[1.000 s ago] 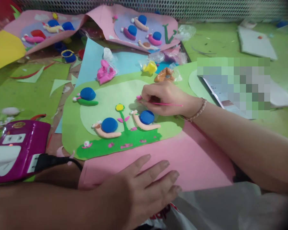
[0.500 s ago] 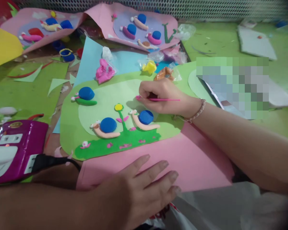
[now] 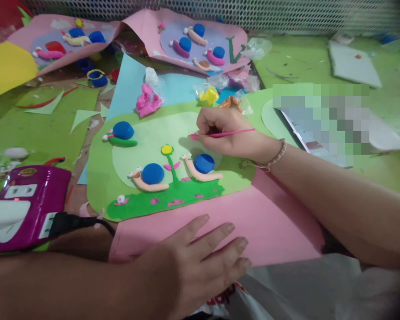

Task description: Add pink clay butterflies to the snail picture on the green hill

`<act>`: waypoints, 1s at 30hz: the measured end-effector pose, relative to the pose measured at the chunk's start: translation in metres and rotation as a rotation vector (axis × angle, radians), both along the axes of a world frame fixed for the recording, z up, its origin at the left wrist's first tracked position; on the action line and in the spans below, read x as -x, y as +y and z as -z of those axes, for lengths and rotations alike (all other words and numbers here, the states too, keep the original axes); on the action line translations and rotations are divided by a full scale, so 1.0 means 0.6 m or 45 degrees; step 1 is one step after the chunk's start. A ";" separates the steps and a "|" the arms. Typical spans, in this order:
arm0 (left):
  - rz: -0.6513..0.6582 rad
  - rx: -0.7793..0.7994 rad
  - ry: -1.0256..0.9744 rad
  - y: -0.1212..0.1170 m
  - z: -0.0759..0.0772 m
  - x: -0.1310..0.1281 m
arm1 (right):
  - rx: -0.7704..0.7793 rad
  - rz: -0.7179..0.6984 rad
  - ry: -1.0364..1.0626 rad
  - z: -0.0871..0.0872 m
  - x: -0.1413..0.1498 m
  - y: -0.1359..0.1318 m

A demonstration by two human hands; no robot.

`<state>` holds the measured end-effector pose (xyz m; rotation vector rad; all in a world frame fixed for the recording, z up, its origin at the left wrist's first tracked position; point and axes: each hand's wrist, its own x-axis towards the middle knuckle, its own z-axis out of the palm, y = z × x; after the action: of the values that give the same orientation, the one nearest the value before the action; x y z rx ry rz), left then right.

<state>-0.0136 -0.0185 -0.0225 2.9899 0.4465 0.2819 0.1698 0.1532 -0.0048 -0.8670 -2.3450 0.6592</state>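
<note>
My right hand (image 3: 225,133) is closed in a pinch on a thin pink modelling stick (image 3: 240,131). A small bit of pink clay (image 3: 194,137) shows at its fingertips, over the green paper (image 3: 98,175). On that paper are clay snails with blue shells: one green-bodied snail (image 3: 122,133) and two peach-bodied snails (image 3: 152,174) (image 3: 204,164). Between the peach pair stands a yellow clay flower (image 3: 167,150), above a strip of green clay grass (image 3: 130,206) dotted with pink. My left hand (image 3: 206,262) lies open, fingers spread, at the pink paper (image 3: 273,222).
Behind the green paper lie pink clay (image 3: 149,100), yellow clay (image 3: 209,95) and orange-brown clay (image 3: 231,102) with plastic wrap. A purple power strip (image 3: 53,186) with a black plug (image 3: 70,222) is at left. A phone-like device (image 3: 296,133), partly pixelated, sits right of my hand.
My right hand has shifted slightly right, and the stick's free end has tilted up. The whole scene moves slightly in the view. My left hand stays in place.
</note>
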 end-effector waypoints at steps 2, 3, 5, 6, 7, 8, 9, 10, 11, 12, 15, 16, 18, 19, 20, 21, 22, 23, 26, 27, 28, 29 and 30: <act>0.003 0.007 0.003 0.000 0.000 0.000 | 0.049 0.017 0.016 -0.003 -0.002 -0.001; 0.006 0.009 0.006 0.000 0.000 0.000 | 0.069 0.011 0.018 -0.004 -0.003 -0.001; 0.007 0.007 0.007 0.001 -0.001 0.000 | 0.111 -0.035 0.023 -0.005 -0.005 0.001; 0.003 0.007 0.004 0.001 -0.001 0.000 | 0.132 -0.067 0.034 -0.004 -0.007 0.002; -0.001 0.009 -0.002 0.001 -0.001 0.000 | 0.155 -0.097 0.046 -0.002 -0.007 0.003; -0.005 0.013 -0.009 0.001 -0.001 0.000 | 0.176 -0.119 0.056 -0.001 -0.008 0.004; -0.009 0.015 -0.016 0.001 0.000 0.000 | 0.191 -0.128 0.065 0.001 -0.008 0.005; -0.009 0.018 -0.020 0.001 0.000 0.000 | 0.201 -0.126 0.070 0.002 -0.008 0.006; -0.007 0.021 -0.020 0.000 0.001 0.000 | 0.211 -0.119 0.070 0.003 -0.008 0.006; -0.006 0.023 -0.020 0.000 0.001 0.000 | 0.220 -0.105 0.068 0.004 -0.007 0.007; 0.004 0.030 -0.010 0.000 0.003 0.000 | 0.254 -0.047 0.066 0.003 -0.004 0.005; 0.011 0.031 -0.011 0.001 0.003 0.000 | 0.273 -0.021 0.062 0.001 -0.002 0.004; 0.012 0.030 -0.020 0.001 0.002 0.000 | 0.295 0.033 0.053 -0.002 0.000 0.002; 0.010 0.032 -0.024 0.001 0.002 0.001 | 0.297 0.055 0.046 -0.003 0.001 0.001; 0.006 0.036 -0.026 0.002 0.002 0.001 | 0.294 0.069 0.039 -0.005 0.001 0.000; 0.001 0.042 -0.026 0.002 0.002 0.001 | 0.291 0.076 0.032 -0.006 0.001 -0.001; -0.003 0.045 -0.025 0.002 0.002 0.001 | 0.286 0.076 0.030 -0.007 0.001 -0.001; 0.004 0.042 -0.023 0.002 0.001 0.001 | 0.286 0.067 0.034 -0.007 0.001 -0.002; 0.012 0.019 -0.020 0.001 0.000 0.000 | 0.281 0.018 0.048 -0.005 0.000 -0.001; 0.009 0.017 -0.017 0.001 0.000 0.000 | 0.267 0.005 0.051 -0.003 0.000 0.000; 0.006 0.021 -0.011 0.001 0.000 0.000 | 0.249 -0.002 0.049 -0.002 0.000 0.000; 0.002 0.027 -0.007 0.000 0.000 0.000 | 0.230 -0.004 0.045 0.000 0.000 0.001; -0.001 0.031 -0.005 0.000 0.000 0.000 | 0.214 0.000 0.043 0.002 0.000 0.002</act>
<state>-0.0135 -0.0184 -0.0225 2.9650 0.4470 0.2806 0.1700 0.1541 -0.0057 -0.9210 -2.2844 0.8745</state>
